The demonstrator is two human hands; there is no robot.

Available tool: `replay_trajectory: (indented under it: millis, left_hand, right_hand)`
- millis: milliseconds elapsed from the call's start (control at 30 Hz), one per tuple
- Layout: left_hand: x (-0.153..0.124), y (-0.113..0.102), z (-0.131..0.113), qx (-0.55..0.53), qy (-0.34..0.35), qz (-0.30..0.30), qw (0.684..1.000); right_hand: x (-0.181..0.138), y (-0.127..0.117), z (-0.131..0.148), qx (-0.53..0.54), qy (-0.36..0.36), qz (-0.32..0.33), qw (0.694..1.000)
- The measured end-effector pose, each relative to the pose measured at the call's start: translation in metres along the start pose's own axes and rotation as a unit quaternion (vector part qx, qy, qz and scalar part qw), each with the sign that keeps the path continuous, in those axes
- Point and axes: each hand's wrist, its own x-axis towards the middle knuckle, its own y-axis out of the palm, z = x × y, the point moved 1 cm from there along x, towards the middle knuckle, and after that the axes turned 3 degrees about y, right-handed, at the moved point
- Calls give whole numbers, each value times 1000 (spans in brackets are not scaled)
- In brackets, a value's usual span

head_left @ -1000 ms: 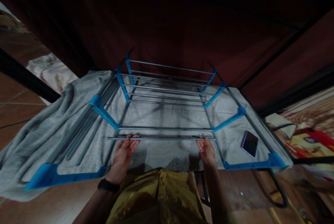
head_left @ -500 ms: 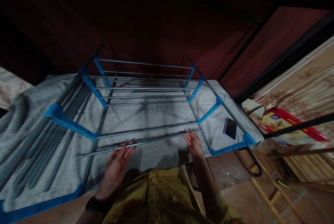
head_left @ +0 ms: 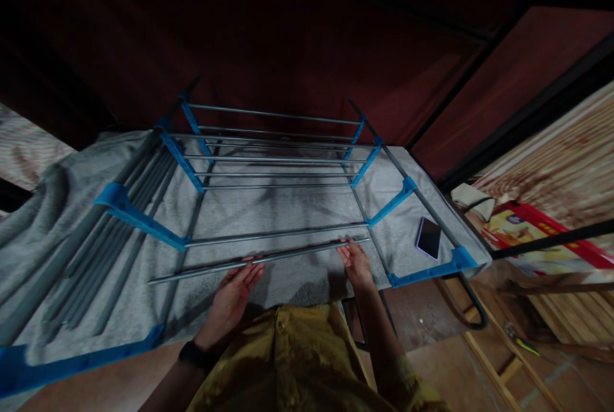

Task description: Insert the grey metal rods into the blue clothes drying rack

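Note:
A grey metal rod (head_left: 283, 256) lies loose and slanted across a grey towel (head_left: 288, 207). My left hand (head_left: 235, 293) has its fingers round the rod near its middle. My right hand (head_left: 355, 263) grips the rod's right end, beside a blue plastic bracket (head_left: 389, 203). Just beyond the rod, a drying rack (head_left: 273, 162) of grey rods and blue brackets lies on the towel, with another rod seated between two of its brackets. A black band is on my left wrist.
A phone (head_left: 428, 238) lies on the towel's right corner. Several loose grey rods (head_left: 96, 252) lie at the left. A dark red wall rises behind. At the right are wooden slats (head_left: 503, 373) on the tiled floor and a red and yellow box (head_left: 532, 233).
The rod was level a second ago. Its left end has since swung toward me, leaving it slanted. The view turned to the right. In the last half second my left hand slid right along it.

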Motion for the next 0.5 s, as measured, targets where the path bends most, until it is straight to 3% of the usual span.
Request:
replay_trajectory:
  millis: [267,500]
  left_hand:
    - [-2,16,17,16,-9,39,999]
    - [-1,15,29,11,-14,70,997]
  right_hand:
    - [-6,-1,-1,-48,4,14,999]
    - [-5,-9,-7,-78,-7,45,996]
